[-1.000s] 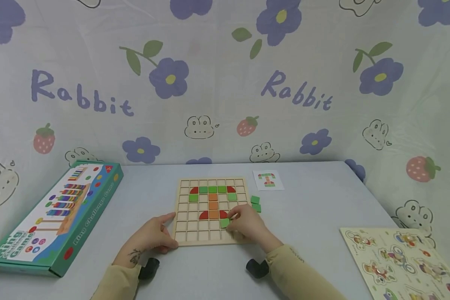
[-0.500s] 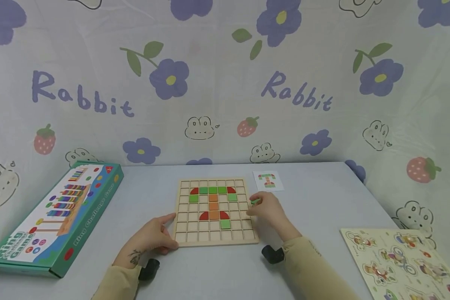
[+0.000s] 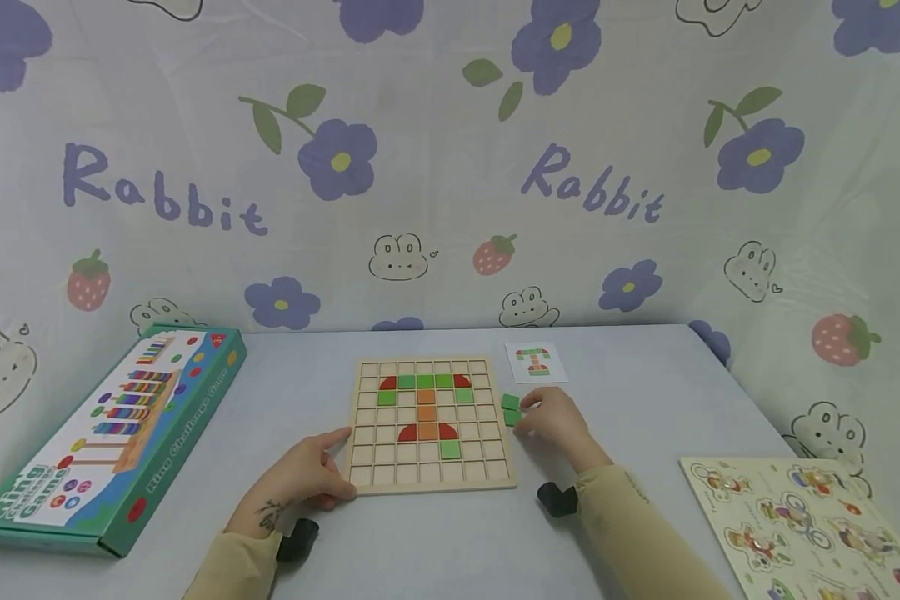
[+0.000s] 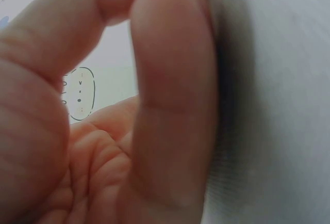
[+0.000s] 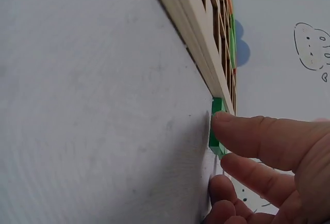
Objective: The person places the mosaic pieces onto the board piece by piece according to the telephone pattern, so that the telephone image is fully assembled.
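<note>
A wooden grid board [image 3: 431, 489] lies on the table, with green, red and orange pieces in some of its cells. My left hand [image 3: 300, 471] rests at the board's left edge, the index finger touching its side and the thumb at the near corner. In the left wrist view the left fingers [image 4: 172, 79] hide most of the board. Two green square tiles [image 3: 510, 402] lie beside the board's right edge. Thumb and index finger of my right hand [image 3: 558, 425] are at the nearer tile; the right wrist view shows the thumb touching a green tile [image 5: 215, 141].
A small pattern card [image 3: 536, 362] lies behind the tiles. On the left is a green game box [image 3: 120, 433]; at the lower right, a picture puzzle board [image 3: 802, 521]. A printed curtain [image 3: 450, 183] hangs behind the table. Black wrist devices [image 3: 297, 540] sit by both sleeves.
My right hand has left the green piece in the board's lower part and moved right to the loose green tiles, then slightly toward me. The left hand stays still at the board.
</note>
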A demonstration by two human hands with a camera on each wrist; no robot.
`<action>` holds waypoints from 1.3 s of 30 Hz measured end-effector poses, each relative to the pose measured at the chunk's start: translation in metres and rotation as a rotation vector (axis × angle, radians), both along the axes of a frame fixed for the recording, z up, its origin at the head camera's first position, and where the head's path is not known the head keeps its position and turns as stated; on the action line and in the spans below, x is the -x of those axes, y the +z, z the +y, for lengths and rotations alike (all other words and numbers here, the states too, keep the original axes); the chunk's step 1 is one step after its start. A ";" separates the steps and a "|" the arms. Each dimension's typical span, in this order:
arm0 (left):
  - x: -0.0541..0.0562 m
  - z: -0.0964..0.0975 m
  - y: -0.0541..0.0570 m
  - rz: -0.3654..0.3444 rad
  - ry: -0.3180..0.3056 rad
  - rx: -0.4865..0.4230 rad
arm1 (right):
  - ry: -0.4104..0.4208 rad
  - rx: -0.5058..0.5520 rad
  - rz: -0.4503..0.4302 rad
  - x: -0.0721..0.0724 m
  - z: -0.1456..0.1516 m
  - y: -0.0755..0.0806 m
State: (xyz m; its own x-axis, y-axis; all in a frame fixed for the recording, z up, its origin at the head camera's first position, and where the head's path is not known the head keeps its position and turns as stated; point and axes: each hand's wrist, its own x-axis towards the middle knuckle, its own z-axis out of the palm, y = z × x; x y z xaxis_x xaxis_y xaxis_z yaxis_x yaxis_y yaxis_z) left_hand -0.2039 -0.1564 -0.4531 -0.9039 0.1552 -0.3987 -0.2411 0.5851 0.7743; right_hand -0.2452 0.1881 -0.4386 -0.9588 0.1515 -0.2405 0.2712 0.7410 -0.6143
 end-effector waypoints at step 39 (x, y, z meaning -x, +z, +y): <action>-0.001 0.000 -0.001 -0.002 0.005 -0.012 | 0.220 0.667 0.116 -0.032 -0.085 -0.002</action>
State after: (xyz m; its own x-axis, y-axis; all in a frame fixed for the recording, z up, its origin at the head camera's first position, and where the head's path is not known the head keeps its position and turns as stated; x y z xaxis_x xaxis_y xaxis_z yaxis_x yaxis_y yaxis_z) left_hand -0.2031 -0.1565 -0.4539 -0.9037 0.1556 -0.3989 -0.2457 0.5746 0.7807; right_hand -0.2131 0.1029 -0.4403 -0.9752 -0.1928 -0.1085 0.0633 0.2268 -0.9719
